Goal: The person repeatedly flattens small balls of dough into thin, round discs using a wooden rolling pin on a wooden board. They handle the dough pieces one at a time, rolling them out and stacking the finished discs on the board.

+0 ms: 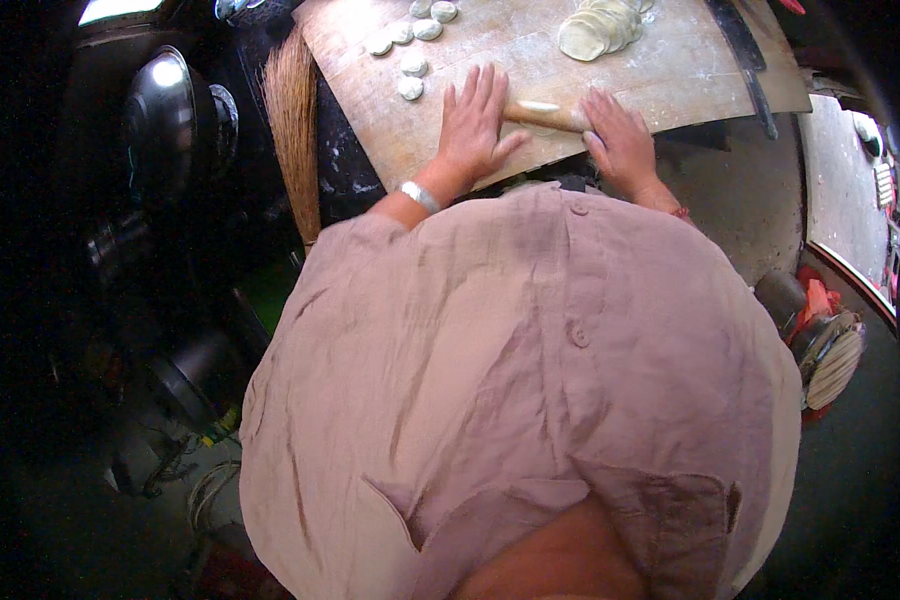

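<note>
A wooden rolling pin (555, 116) lies across the near part of a floured wooden board (495, 45), between my two hands. My left hand (476, 124) holds its left end under the palm, with the fingers stretched out over the board. At the other end, my right hand (621, 139) covers the pin, its thumb on the near side. A pale patch shows along the pin's far side; whether it is dough or glare is unclear. Several small flattened dough pieces (412, 66) lie beyond my left hand. Farther right is an overlapping pile of round dough wrappers (589, 37).
A straw broom (291, 112) stands by the board's left edge. Large metal pans (166, 112) are in the dark at left. A long dark tool (742, 56) lies along the board's right side. Bundled items with red plastic (821, 307) sit low on the right.
</note>
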Tool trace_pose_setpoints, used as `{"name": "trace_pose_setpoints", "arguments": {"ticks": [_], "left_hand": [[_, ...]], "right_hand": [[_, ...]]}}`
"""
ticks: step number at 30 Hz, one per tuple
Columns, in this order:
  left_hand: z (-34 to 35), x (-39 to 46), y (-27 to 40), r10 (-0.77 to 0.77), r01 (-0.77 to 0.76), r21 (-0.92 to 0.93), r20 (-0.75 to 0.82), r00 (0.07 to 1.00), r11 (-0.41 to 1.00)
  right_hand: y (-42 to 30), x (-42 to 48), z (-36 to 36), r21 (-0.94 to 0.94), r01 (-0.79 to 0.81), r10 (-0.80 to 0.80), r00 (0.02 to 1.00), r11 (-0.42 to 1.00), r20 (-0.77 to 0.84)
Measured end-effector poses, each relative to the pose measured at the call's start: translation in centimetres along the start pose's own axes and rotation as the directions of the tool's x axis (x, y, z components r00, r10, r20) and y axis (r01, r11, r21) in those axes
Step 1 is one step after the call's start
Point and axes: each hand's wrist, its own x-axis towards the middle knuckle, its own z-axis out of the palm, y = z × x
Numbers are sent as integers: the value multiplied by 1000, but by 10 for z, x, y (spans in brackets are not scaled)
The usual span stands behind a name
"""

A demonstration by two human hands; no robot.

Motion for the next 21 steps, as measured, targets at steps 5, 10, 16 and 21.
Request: {"name": "trace_pose_setpoints", "arguments": {"ticks": [5, 10, 16, 21], "left_hand": [[-4, 13, 5, 5, -5, 6, 28, 1000, 1000], [6, 39, -6, -8, 11, 45, -60, 998, 999], [1, -24, 4, 38, -30, -81, 93, 995, 996], [-7, 1, -2, -20, 56, -279, 129, 991, 959]], "right_hand": [[1, 1, 0, 23, -65, 66, 997, 998, -48], [8, 19, -2, 27, -70, 73, 991, 997, -112], [-11, -7, -19, 19, 64, -62, 995, 998, -84], [-7, 0, -23, 131, 37, -32, 999, 991, -39]]}}
